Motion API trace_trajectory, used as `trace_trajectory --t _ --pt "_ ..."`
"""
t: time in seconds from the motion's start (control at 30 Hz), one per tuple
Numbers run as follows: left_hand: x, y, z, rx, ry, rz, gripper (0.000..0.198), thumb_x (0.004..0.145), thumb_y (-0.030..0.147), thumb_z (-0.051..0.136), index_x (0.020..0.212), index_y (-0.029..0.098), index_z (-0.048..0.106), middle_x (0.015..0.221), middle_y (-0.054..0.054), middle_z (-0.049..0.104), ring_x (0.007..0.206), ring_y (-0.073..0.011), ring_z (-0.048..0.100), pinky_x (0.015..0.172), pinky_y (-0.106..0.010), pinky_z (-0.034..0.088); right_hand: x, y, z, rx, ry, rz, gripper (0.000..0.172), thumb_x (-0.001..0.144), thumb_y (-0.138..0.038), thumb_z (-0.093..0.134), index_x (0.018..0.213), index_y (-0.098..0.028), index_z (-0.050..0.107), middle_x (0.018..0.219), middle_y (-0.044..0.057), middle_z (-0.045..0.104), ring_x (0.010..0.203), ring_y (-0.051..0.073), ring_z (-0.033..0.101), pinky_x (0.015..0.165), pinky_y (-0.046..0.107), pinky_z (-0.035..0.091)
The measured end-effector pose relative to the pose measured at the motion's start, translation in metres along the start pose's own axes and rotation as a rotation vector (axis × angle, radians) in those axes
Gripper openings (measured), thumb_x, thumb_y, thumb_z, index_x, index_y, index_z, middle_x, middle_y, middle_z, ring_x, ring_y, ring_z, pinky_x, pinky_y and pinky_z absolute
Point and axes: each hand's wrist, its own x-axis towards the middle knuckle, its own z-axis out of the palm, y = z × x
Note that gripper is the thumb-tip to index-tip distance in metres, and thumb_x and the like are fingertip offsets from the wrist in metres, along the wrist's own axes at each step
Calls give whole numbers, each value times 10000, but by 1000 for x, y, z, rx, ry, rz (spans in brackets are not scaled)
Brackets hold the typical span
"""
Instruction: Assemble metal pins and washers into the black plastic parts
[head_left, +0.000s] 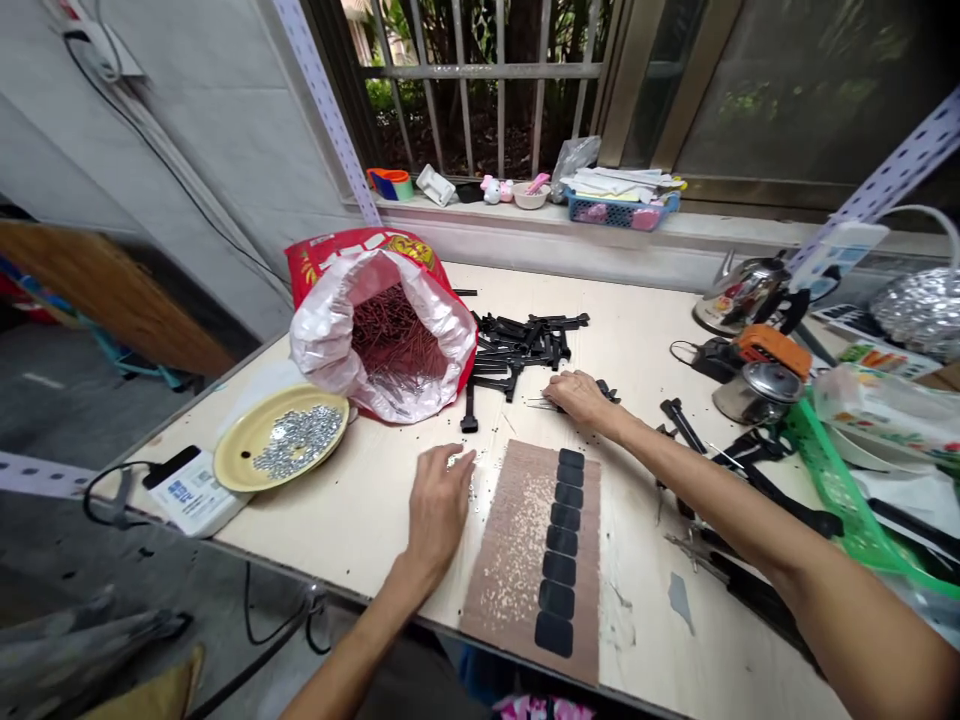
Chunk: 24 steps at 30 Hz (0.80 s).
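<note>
My left hand (439, 505) is over the table left of a brown board (517, 560), its fingers curled toward the thumb. Tiny silvery bits show by its fingertips; whether they are held is unclear. Beyond the board, my right hand (579, 400) is low at the tabletop with fingers bent together. Thin metal pins (538, 404) stick out left of its fingertips, and a black part (606, 392) lies just behind it. What its fingers grip is hidden. The board carries a row of black rounded squares (564, 540) and scattered pale specks (517, 545).
An open red-and-white sack (382, 400) of thin reddish-brown pieces stands behind my left hand. Beside it are a yellow plate (229, 470) of small silvery pieces and a pile of black parts (517, 345). A kettle (739, 295), metal pot (757, 392) and green basket (847, 480) stand right.
</note>
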Motion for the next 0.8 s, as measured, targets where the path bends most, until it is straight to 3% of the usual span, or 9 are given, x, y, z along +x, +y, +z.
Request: trace_trajectory --t 0.17,0.4,0.53,0.63,0.8 --pt "17 -38 -4 92 -52 -50 286 902 268 426 951 183 694 835 -94 619 804 -239 494 678 -370 470 5 5 9 -5 39 23 234 892 -106 418 755 -154 602 737 73 601 677 162 465 616 302 323" --pt "39 -31 19 201 -226 -64 272 875 256 465 759 197 704 762 -97 613 792 -258 487 636 -365 386 -12 -7 -45 91 276 81 328 978 -231 283 1114 -194 579 1023 89 592 903 187 516 742 310 412" --pt "42 -30 20 139 -198 -84 255 856 201 472 720 168 685 792 -118 623 848 -274 513 688 -391 387 -31 -39 -68 315 388 110 303 962 -247 361 1151 -190 590 1001 86 600 872 175 548 716 305 470" --pt "41 -22 11 -277 -146 -260 183 823 256 547 746 162 685 791 -91 645 825 -241 545 726 -374 410 -49 -72 -72 452 375 160 282 947 -266 405 1109 -199 627 913 74 617 793 171 563 669 308 487" --pt "38 19 -9 -1377 -252 -803 314 665 399 732 802 122 678 721 -41 658 630 -124 577 616 -264 470 -72 -113 -75 582 366 169 226 923 -277 469 1027 -218 661 867 54 625 822 173 566 703 293 474"
